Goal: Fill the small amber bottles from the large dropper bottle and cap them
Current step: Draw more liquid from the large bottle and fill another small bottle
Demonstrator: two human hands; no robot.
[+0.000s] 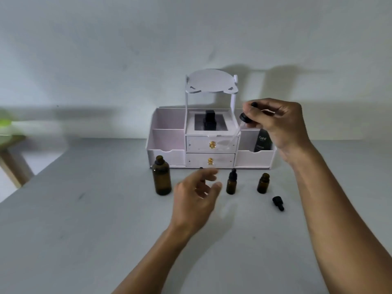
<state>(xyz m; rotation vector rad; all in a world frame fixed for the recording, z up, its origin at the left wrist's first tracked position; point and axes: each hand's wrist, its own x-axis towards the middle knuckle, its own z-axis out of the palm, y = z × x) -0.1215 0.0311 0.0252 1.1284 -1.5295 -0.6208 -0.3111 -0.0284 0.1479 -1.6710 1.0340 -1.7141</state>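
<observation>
The large amber bottle [162, 176] stands uncapped on the grey table [84, 230], left of centre. My right hand [275, 122] holds its black dropper [246, 118] up in the air by the bulb, the glass pipette slanting down and left. A small amber bottle with a black cap [231, 182] stands in the middle. Another small amber bottle [263, 183] stands uncapped to its right, and its black dropper cap [278, 203] lies on the table beside it. My left hand [197, 194] hovers with loosely curled fingers, holding nothing, between the large bottle and the capped small one.
A white desk organiser [167, 155] with two drawers stands against the wall behind the bottles. It holds a black bottle [209, 122] in its middle well and a dark tube [263, 141] at the right. A wooden stool [12, 158] stands past the table's left edge.
</observation>
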